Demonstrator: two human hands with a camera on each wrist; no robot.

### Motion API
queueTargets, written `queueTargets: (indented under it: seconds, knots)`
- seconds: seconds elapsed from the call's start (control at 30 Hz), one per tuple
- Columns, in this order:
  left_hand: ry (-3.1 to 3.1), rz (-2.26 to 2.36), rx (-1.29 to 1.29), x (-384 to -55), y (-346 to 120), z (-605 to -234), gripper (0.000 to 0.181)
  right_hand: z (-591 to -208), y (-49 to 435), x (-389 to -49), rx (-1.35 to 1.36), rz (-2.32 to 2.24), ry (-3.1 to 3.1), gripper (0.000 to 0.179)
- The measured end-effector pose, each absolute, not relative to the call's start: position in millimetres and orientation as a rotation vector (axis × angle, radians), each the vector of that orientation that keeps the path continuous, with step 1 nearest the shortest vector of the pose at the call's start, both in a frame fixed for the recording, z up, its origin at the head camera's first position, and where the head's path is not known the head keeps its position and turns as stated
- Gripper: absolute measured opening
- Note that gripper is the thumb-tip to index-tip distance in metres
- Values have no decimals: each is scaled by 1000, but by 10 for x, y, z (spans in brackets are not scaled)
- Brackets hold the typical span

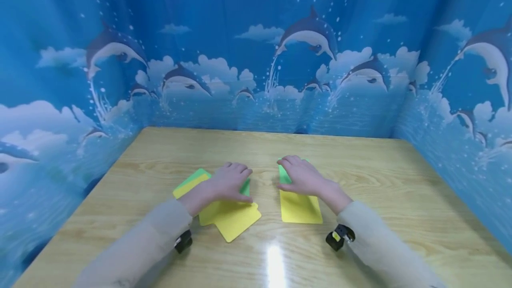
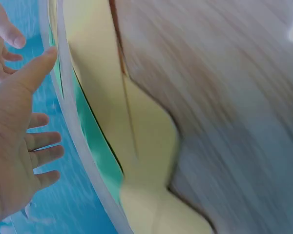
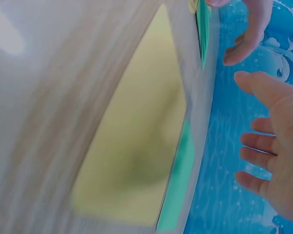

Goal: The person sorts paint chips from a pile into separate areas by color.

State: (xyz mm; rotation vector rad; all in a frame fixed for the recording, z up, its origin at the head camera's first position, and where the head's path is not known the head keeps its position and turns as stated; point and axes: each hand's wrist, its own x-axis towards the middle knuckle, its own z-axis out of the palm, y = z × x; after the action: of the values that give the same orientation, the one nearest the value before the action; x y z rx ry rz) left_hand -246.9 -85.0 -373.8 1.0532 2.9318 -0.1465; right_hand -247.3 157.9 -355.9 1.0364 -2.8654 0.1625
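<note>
My left hand (image 1: 229,182) hovers above a loose spread of yellow cards (image 1: 236,220) and green cards (image 1: 201,173) on the table's left half. Its fingers are spread and hold nothing, as the left wrist view also shows. To the right, a yellow card (image 1: 301,208) lies nearer me than a green card (image 1: 284,174), the two in line. Over this pair is my right hand (image 1: 302,177), fingers extended and thumb apart, with nothing in its grasp. Part of the green card is hidden beneath it. In the right wrist view the yellow card (image 3: 136,126) lies flat below the palm.
The light wooden table (image 1: 360,172) is bordered by a blue curtain (image 1: 224,21) printed with dolphins and clouds at the back and both sides. A bright light reflection (image 1: 275,261) shows near the front. Each sleeve carries a small black wrist camera (image 1: 336,238).
</note>
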Motion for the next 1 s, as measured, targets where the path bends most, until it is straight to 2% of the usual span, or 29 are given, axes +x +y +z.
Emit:
queueTargets:
  seconds: [0.47,1.0]
  knots:
    - [2895,37,967,-2562,-1381,-3780,95,-3623,1034,-2592,1123,108,-2924,86]
    - [2813,122,934,-2557,-1502,-3752,91,-3748,627,-2684,1165,75,-3150,90]
